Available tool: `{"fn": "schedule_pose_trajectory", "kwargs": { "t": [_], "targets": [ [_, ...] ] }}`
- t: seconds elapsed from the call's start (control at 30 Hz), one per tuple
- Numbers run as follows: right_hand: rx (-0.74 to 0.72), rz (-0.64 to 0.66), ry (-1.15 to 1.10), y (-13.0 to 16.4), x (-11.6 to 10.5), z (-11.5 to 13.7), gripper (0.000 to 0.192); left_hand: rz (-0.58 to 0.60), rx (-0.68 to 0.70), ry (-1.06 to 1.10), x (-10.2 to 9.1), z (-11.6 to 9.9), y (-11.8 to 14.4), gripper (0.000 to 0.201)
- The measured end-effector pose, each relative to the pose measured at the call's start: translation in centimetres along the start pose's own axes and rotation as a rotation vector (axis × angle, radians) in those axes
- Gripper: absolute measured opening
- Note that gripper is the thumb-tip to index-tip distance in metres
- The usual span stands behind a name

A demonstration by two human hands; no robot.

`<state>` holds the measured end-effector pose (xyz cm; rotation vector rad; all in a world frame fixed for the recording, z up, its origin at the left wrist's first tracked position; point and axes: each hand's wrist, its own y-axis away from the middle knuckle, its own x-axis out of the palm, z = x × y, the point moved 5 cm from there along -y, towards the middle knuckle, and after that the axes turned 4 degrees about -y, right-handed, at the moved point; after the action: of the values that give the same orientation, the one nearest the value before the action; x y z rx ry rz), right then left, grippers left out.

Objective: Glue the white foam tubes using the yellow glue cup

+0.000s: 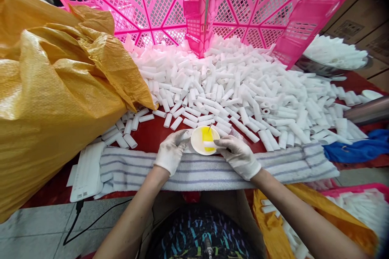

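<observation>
Your gloved left hand grips the rim of a white dish of yellow liquid on the striped towel. Your gloved right hand pinches a white tube over the dish, near the edge of the tube pile. A yellow sack lies left.

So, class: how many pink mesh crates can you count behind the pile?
2: one pink crate stands upper left, the other pink crate upper right, meeting mid-frame. More may be hidden.
</observation>
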<state>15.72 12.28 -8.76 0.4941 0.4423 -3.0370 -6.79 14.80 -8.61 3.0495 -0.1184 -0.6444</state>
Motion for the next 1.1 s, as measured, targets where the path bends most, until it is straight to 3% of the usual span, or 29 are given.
{"fn": "schedule_pose_trajectory", "kwargs": {
  "t": [0.1,0.33,0.4,0.57,0.7,0.8,0.87,0.93,1.1],
  "targets": [
    [0.006,-0.002,0.047,0.0,-0.1,0.1,0.027,-0.016,-0.076,0.041,-0.3,0.2,0.2,0.04],
    [-0.152,0.066,0.026,0.5,-0.2,2.2,0.006,-0.062,-0.066,-0.004,-0.9,-0.9,0.6,0.032],
    [-0.059,0.072,-0.042,0.7,-0.7,2.2,0.007,-0.081,-0.042,0.012,-1.1,-1.3,0.8,0.035],
    [0.449,-0.088,-0.398,1.3,-1.5,1.2,0.037,0.024,0.095,0.001,0.1,-2.6,1.6,0.036],
    [0.531,-0.073,-0.427,0.7,-1.0,1.8,0.043,0.123,0.241,-0.073,1.5,-4.2,2.6,0.028],
    [0.521,-0.059,-0.318,0.3,-1.0,2.4,0.043,0.167,0.253,-0.083,1.6,-5.2,3.1,0.029],
    [0.459,-0.055,-0.23,0.2,-1.2,3.0,0.04,0.227,0.224,-0.101,1.7,-5.6,3.3,0.032],
    [0.304,-0.027,-0.088,0.2,-1.4,4.3,0.036,0.293,0.143,-0.127,2.0,-5.4,3.3,0.035],
    [-0.354,0.192,0.536,1.5,0.8,8.2,0.028,0.426,-0.168,-0.077,4.8,-4.3,4.0,0.061]
  ]
}}
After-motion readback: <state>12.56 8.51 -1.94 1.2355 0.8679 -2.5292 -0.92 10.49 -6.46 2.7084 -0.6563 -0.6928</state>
